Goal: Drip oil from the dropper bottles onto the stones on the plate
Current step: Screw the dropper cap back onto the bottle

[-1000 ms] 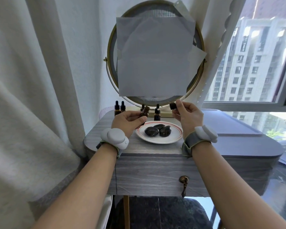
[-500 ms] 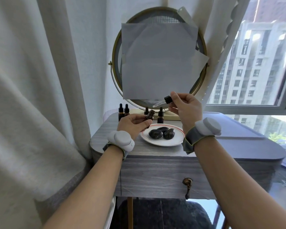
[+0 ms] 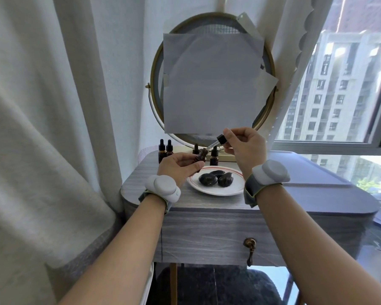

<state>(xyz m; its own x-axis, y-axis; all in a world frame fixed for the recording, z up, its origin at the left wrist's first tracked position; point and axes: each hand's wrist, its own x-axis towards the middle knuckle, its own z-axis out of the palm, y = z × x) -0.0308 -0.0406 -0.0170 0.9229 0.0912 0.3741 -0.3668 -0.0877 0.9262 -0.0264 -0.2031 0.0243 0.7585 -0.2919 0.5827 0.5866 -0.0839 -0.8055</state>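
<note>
Bottle (image 3: 47,156) in left grip (image 3: 176,167), dropper (image 3: 220,139) right grip (image 3: 246,148)

On my screen I see two bare forearms, the left forearm (image 3: 119,249) and the right forearm (image 3: 306,249), uncovered up to the wrists. The left wrist carries a pale grey smooth plastic pod (image 3: 162,187), rounded like a pebble, with a circular face and a smaller lobe bulging from one side. I can see it sits on a dark grey woven fabric strap (image 3: 168,204) with a thin yellow-green edge. The right wrist wears a matching pale grey rounded pod (image 3: 270,172), a fine seam ringing its face, on a grey fabric band (image 3: 249,190) with the same yellow-green trim. The left hand (image 3: 176,166) and right hand (image 3: 245,146) are bare, as are the fingers.
</note>
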